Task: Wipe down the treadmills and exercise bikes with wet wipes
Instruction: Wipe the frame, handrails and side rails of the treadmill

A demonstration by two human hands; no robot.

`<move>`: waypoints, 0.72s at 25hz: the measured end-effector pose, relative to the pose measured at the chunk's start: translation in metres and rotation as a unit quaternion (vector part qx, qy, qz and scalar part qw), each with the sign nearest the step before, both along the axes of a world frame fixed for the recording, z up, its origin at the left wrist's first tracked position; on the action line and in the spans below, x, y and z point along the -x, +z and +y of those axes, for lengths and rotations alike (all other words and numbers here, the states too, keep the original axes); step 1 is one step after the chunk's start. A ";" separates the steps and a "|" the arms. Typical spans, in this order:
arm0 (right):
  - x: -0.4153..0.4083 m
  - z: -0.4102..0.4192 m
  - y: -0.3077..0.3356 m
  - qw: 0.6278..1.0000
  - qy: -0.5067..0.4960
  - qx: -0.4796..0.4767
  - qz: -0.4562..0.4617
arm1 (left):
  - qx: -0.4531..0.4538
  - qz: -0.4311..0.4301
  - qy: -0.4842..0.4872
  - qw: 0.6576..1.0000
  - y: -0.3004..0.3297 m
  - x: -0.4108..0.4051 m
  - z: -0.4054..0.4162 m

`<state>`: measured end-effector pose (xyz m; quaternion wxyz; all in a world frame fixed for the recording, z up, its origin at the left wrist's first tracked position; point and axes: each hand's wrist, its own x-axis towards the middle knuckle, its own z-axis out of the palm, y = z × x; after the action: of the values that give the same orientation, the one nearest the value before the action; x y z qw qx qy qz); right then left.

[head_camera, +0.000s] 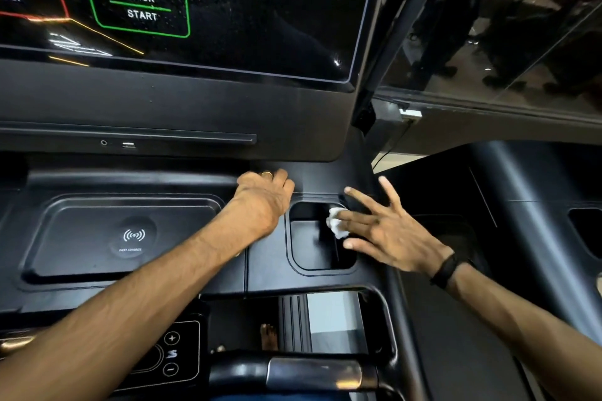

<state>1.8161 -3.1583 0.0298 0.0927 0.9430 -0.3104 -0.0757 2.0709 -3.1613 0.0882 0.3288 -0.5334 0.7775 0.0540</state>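
One treadmill console (136,169) fills the view, with one white wet wipe (335,223) and two hands on it. The right hand (387,228) has its fingers (361,198) spread and straight, pressing the wipe against the right rim of the single cup pocket (309,244), near the console's right edge. The left hand (265,192), a ring on one finger, rests with fingers curled over the ridge just left of and beyond that pocket, grasping nothing visible. One charging tray (97,238) lies open to the left. One screen (195,10) stands at the far side; a handlebar (293,374) crosses the near edge.
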 end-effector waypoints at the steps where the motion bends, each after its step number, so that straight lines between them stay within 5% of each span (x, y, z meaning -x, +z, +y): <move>1: -0.003 -0.002 0.001 1.000 -0.008 0.002 0.013 | 0.001 0.003 0.000 1.000 0.000 0.000 0.000; 6: 0.001 0.043 -0.009 0.998 0.041 -0.051 -0.018 | 0.005 0.011 0.004 1.000 -0.003 -0.007 -0.002; 10: 0.003 0.025 -0.003 0.999 -0.035 0.002 0.006 | 0.001 0.011 0.001 1.000 -0.001 -0.004 -0.001; 14: -0.016 0.075 -0.025 0.993 -0.097 -0.014 -0.068 | 0.004 0.003 0.000 1.000 -0.002 -0.006 -0.002; 16: -0.035 0.096 -0.030 0.967 -0.193 -0.046 -0.162 | 0.000 0.013 0.009 1.000 -0.004 -0.007 -0.003; 18: -0.072 0.095 -0.025 0.893 -0.309 -0.180 -0.273 | 0.001 0.020 0.014 1.000 -0.004 -0.006 -0.003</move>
<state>1.8878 -3.0628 0.0048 -0.1945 0.7838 -0.5803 0.1050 2.0770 -3.1646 0.0846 0.3123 -0.5432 0.7764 0.0682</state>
